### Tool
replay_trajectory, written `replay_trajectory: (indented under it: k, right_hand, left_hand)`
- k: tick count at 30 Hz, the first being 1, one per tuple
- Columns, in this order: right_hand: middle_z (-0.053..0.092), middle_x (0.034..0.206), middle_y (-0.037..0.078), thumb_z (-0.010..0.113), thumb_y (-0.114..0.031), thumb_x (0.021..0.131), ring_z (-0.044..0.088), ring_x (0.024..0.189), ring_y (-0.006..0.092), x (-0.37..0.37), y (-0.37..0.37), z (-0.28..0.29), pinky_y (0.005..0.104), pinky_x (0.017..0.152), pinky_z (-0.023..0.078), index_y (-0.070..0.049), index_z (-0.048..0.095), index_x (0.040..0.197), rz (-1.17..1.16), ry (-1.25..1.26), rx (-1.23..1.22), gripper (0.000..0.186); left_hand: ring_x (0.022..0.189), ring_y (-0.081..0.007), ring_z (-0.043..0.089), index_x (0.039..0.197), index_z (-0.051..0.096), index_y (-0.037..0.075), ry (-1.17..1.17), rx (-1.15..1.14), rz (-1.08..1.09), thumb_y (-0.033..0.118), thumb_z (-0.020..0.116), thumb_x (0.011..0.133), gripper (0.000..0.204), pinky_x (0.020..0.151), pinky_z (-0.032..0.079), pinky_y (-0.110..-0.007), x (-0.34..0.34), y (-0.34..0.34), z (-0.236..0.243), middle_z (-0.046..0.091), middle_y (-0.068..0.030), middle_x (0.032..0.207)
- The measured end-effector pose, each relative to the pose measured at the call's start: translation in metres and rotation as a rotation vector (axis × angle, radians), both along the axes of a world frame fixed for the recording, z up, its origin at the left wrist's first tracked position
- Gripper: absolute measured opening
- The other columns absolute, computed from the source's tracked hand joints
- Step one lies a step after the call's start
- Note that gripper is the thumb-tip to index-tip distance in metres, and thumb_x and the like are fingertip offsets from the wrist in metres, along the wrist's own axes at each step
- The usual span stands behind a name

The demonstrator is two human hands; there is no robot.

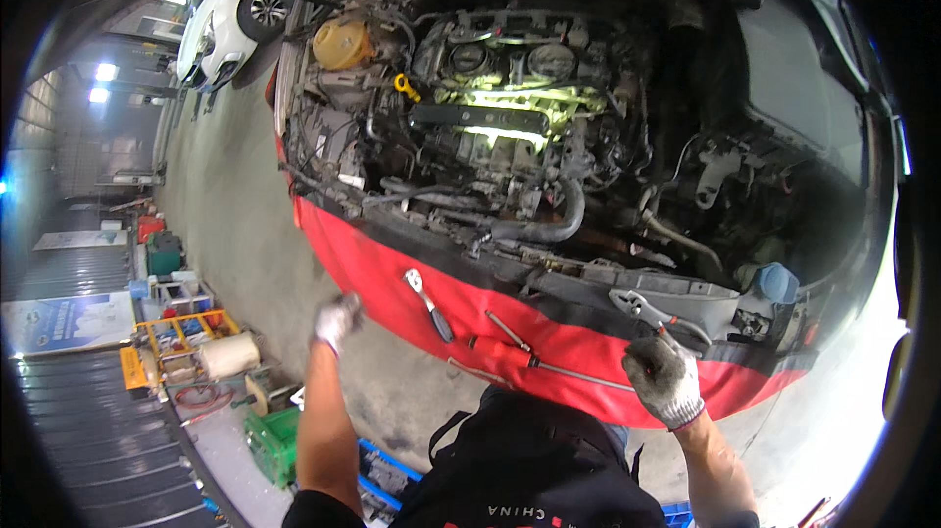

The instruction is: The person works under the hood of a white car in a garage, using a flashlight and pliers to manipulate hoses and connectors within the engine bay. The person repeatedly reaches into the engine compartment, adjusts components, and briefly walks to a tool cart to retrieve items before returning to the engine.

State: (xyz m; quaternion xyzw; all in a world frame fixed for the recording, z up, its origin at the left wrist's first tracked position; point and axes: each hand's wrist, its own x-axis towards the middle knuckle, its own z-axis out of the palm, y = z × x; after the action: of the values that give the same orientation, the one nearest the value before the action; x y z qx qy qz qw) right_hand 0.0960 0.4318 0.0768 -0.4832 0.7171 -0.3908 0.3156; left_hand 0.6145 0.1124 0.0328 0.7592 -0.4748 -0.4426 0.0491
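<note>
Here, two gloved hands, one ratchet, one red-handled screwdriver

ratchet — left of screwdriver, both on cover

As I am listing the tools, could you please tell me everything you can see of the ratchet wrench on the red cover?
The ratchet wrench has a shiny, metal-looking silver head and neck and a dark grip. It lies slantwise on the red cover, its head toward the picture's upper left, its grip toward the lower right. Only the cover touches it. Finer details are too small to tell.
</note>
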Motion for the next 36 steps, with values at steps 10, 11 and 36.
replay_trajectory:
  k: [10,11,36]
  right_hand:
    - [0.047,0.063,-0.003,0.068,-0.012,0.092,0.040,0.062,0.0056,0.003,0.117,-0.050,0.0279,0.053,0.033,-0.005,0.051,0.067,-0.743,-0.201,0.221,0.031]
    - [0.044,0.063,-0.006,0.068,-0.010,0.091,0.037,0.061,0.0054,0.004,0.142,-0.058,0.0281,0.051,0.029,-0.008,0.049,0.065,-0.789,-0.154,0.206,0.032]
    - [0.067,0.072,0.006,0.059,-0.035,0.091,0.058,0.061,0.0139,0.262,0.300,-0.052,0.0316,0.056,0.047,-0.001,0.073,0.091,-1.333,-0.424,0.709,0.037]
  left_hand:
    - [0.048,-0.0133,0.054,0.088,0.061,0.011,0.339,-0.288,0.557,0.040,0.058,0.100,0.031,0.040,0.039,-0.031,-0.011,0.012,-0.057,0.060,-0.0013,0.065]
    - [0.049,-0.0128,0.054,0.088,0.062,0.011,0.351,-0.294,0.472,0.039,0.058,0.100,0.031,0.040,0.039,-0.032,-0.012,-0.007,-0.058,0.061,-0.0012,0.067]
    - [0.048,-0.0120,0.046,0.114,0.063,0.007,0.354,-0.299,0.230,0.045,0.057,0.099,0.042,0.041,0.034,-0.029,-0.014,-0.053,-0.091,0.060,-0.0027,0.073]
